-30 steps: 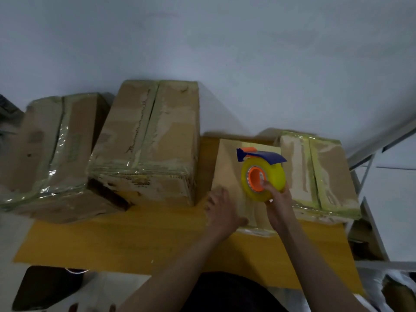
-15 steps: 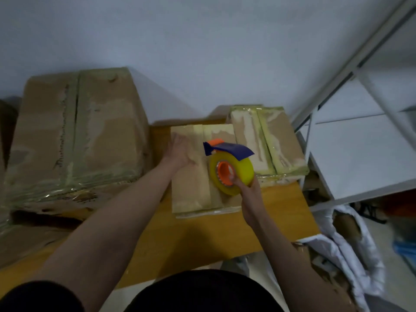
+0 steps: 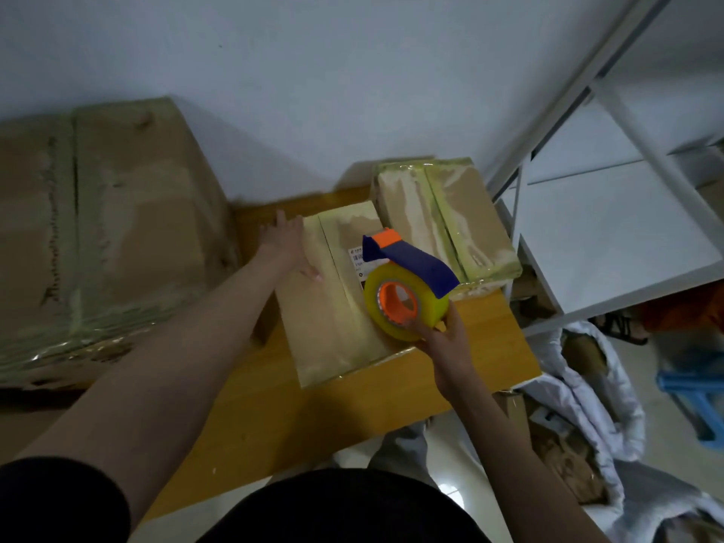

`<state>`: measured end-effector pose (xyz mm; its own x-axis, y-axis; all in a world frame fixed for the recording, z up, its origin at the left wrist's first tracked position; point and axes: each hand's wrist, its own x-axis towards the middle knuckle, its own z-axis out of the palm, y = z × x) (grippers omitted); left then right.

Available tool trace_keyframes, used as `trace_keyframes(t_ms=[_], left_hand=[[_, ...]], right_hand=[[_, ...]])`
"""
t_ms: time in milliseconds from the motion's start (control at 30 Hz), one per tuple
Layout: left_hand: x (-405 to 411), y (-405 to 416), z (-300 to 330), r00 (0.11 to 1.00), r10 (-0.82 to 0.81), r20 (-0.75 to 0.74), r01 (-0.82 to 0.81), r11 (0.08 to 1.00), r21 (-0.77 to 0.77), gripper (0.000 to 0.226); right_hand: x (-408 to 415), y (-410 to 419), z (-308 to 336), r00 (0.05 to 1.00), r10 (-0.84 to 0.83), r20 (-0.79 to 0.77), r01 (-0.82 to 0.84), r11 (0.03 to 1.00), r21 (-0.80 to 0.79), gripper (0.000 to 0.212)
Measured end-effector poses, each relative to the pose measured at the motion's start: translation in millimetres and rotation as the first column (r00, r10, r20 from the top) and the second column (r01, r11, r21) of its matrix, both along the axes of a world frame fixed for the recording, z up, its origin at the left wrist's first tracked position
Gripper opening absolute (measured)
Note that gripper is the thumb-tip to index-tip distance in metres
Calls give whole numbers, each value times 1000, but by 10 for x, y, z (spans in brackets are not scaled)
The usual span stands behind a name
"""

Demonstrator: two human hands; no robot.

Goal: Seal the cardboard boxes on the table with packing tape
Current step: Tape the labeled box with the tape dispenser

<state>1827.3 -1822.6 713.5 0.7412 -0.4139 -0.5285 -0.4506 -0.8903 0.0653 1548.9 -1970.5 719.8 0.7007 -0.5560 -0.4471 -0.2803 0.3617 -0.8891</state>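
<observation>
On the wooden desk [image 3: 411, 389], a small cardboard box [image 3: 333, 327] lies flat in the middle, its top flaps meeting along a seam that runs away from the person. The left hand [image 3: 288, 246] reaches far forward, arm nearly straight, and lies flat with fingers spread at the box's far left corner, the thumb pressed on the top face; its grip is wide and closes on nothing. The right hand [image 3: 446, 346] comes in from the near right side, wrist bent upward, its grip wrapped round the lower edge of a tape dispenser [image 3: 405, 284] with a yellow roll, orange core and blue guard. The dispenser hangs over the right half of the box top, beside a white label [image 3: 356, 257]; whether it touches the cardboard is unclear. Just beyond, touching the small box's far right side, sits a taped box [image 3: 446, 217]. A large taped box [image 3: 105, 233] fills the left. White shelving [image 3: 611, 237] stands to the right.
</observation>
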Motion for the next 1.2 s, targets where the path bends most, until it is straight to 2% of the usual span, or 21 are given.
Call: trace_keyframes(t_ms=[100, 233, 500, 667, 833, 1000, 1100, 1133, 1200], left_hand=[[-254, 55, 1, 1000, -9, 16, 7, 995, 102, 140], [-654, 202, -7, 999, 16, 49, -22, 992, 127, 139], [-1408, 466, -5, 997, 36, 66, -42, 995, 87, 108], [-1744, 645, 22, 999, 46, -1, -46, 998, -44, 88], [-1911, 798, 16, 987, 109, -117, -127, 979, -158, 87], [-1907, 961, -30, 972, 135, -192, -172, 966, -191, 73], [-1812, 938, 110, 979, 127, -157, -162, 960, -229, 62], [-1779, 905, 203, 974, 148, -171, -196, 930, -309, 58], [-1733, 832, 420, 928, 211, -309, -352, 773, -529, 49]], right_hand=[[-87, -19, 19, 1000, -10, 13, 10, 1000, -13, 60], [-163, -21, 112, 999, 5, 43, -4, 999, -35, 62], [-192, 15, 267, 996, 78, 51, -70, 987, -145, 67], [-289, 28, 281, 992, 116, 47, -103, 971, -217, 62], [-407, 33, 321, 989, 141, 51, -124, 963, -240, 67], [-502, 10, 354, 984, 164, 67, -142, 957, -252, 55], [-540, 18, 375, 980, 180, 81, -152, 949, -276, 53], [-553, 13, 366, 979, 187, 81, -158, 947, -278, 54], [-581, -3, 341, 976, 204, 78, -175, 945, -278, 54]])
